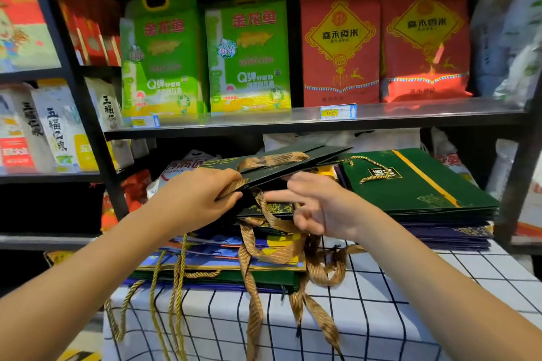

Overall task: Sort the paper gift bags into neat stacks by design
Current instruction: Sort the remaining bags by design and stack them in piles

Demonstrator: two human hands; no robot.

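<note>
Checked cloth (381, 316) under flat paper bags (223, 258)

Grocery shop, shelves (293, 123) of rice bags (249, 58), price tags (338, 111)

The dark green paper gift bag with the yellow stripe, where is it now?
In the head view, the dark green paper gift bag with the yellow stripe lies on top of the right stack, on the checked tablecloth, right of the right hand.

A dark metal shelving unit (293, 117) carries green rice bags (249, 58) beside red rice bags (340, 47).
</note>
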